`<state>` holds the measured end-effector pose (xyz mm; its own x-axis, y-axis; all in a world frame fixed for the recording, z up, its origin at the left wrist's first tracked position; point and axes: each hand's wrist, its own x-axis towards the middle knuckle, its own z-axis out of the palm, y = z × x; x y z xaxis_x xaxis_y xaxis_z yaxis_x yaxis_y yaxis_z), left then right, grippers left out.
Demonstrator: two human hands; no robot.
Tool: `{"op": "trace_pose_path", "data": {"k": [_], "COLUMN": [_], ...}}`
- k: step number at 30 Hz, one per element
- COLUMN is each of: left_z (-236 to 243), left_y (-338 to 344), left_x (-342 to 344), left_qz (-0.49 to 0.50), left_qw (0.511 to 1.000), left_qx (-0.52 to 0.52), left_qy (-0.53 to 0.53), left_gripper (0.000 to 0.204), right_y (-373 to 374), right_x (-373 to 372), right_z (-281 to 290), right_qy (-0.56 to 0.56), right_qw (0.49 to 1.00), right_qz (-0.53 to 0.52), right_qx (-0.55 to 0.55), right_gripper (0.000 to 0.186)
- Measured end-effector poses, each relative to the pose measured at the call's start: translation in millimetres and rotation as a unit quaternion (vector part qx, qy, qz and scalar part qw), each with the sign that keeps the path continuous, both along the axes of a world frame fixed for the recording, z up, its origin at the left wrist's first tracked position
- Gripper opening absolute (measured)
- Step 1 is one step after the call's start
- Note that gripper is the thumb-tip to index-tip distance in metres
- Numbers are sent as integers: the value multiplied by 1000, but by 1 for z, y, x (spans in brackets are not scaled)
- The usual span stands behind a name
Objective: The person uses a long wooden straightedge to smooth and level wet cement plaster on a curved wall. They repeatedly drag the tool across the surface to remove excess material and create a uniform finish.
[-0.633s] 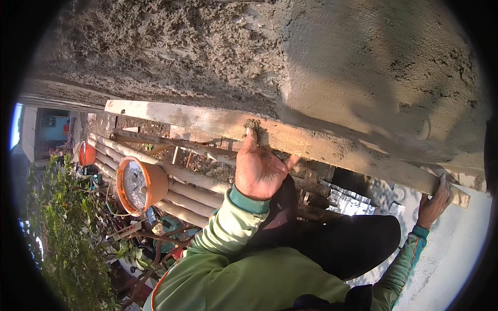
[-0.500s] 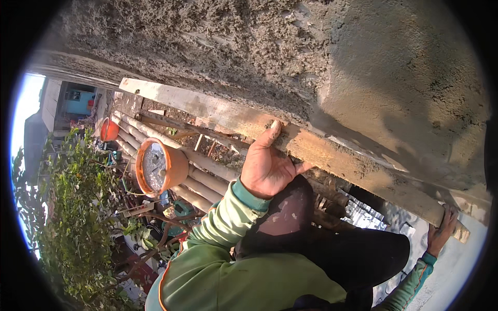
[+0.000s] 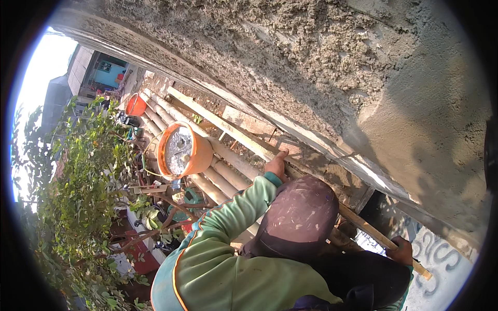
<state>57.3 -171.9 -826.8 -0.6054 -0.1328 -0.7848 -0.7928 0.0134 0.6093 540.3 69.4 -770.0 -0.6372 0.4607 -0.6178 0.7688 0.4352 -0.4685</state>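
A long, narrow wooden board (image 3: 233,133) runs slantwise across the view, from the upper left down to the lower right. My left hand (image 3: 276,165) is closed round it near its middle, just past my knee. Close to its lower right end, my right hand (image 3: 401,252) grips the same board. The board stands apart from the wall (image 3: 290,57), which bears rough, clumpy grey mortar; to the right the surface (image 3: 436,114) is smoother. My knee partly hides the board between the two hands.
Bamboo poles (image 3: 223,179) lie side by side to my left. An orange bucket (image 3: 201,154) of grey wet mix stands on them, with a second orange bucket (image 3: 136,105) farther off. Leafy branches (image 3: 78,197) fill the left side. A pale painted wall (image 3: 441,264) is at lower right.
The board has come away from the wall's lower edge toward my body, both hands moving with it. My left hand has gone from an open palm against the board to a grip round it.
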Motion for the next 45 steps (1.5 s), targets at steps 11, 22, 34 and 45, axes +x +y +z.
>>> {"op": "trace_pose_path", "data": {"k": [11, 22, 34, 45], "left_z": [-62, -149, -198, -86], "left_y": [-3, -30, 43, 98], "left_x": [-49, -58, -94, -84], "left_qz": [-98, -92, -35, -10], "left_qw": [971, 994, 972, 968], "left_qx": [157, 54, 221, 245], "left_qy": [-152, 14, 76, 53], "left_gripper": [35, 77, 63, 67], "right_y": [2, -70, -1, -20], "right_x": [-29, 25, 70, -100], "right_z": [-12, -54, -9, -161], "right_qy": [32, 32, -408, 211], "right_qw": [961, 908, 902, 619], "right_qz": [50, -91, 38, -726], "right_qx": [270, 409, -134, -213], "right_gripper": [56, 77, 54, 87]}}
